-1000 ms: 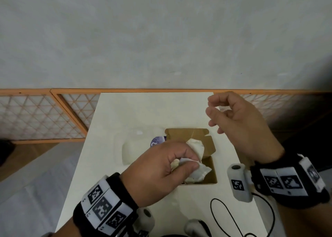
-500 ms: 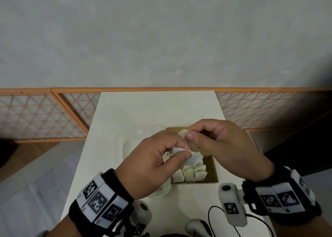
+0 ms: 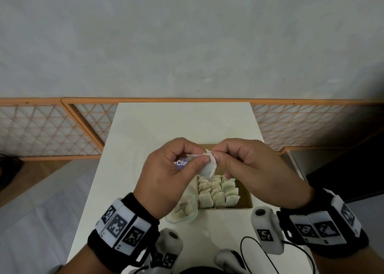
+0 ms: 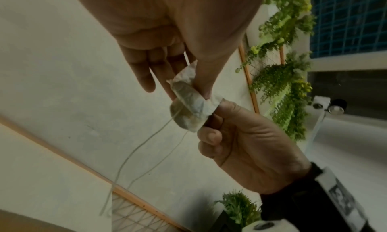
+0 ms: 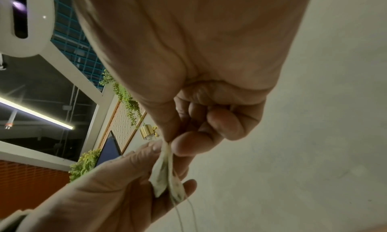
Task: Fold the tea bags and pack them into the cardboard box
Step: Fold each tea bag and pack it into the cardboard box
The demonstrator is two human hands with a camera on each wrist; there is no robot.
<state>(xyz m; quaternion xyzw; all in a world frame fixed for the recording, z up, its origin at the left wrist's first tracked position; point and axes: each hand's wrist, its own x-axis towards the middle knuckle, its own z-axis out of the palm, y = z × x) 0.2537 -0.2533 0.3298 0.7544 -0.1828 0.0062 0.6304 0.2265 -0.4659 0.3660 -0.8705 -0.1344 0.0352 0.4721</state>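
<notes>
Both hands now meet above the far end of the cardboard box [image 3: 243, 199], sharing one tea bag [image 3: 207, 167]. A second ago the right hand [image 3: 255, 169] hovered apart, raised and holding nothing, while the left hand [image 3: 172, 174] alone held a crumpled bag low over the box; half a second ago the two had just come together. Now the left hand pinches the tea bag between thumb and forefinger, and the right hand nips its upper edge between thumb and curled forefinger, the other fingers tucked in.

From the left wrist view the tea bag [image 4: 189, 108] is bent over on itself between the two grips, and its thin string [image 4: 134, 154] trails down loose. The right wrist view shows the tea bag [image 5: 167, 174] hanging in two layers from the pinch.

With the left hand lifted clear, the rows of folded tea bags [image 3: 216, 192] standing packed in the box are in plain sight, where earlier they were largely hidden. A clear plastic bag [image 3: 182, 211] of more tea bags lies on the table [image 3: 145, 124] just left of the box, partly under the left wrist. A black cable [image 3: 268, 259] loops at the near edge.
</notes>
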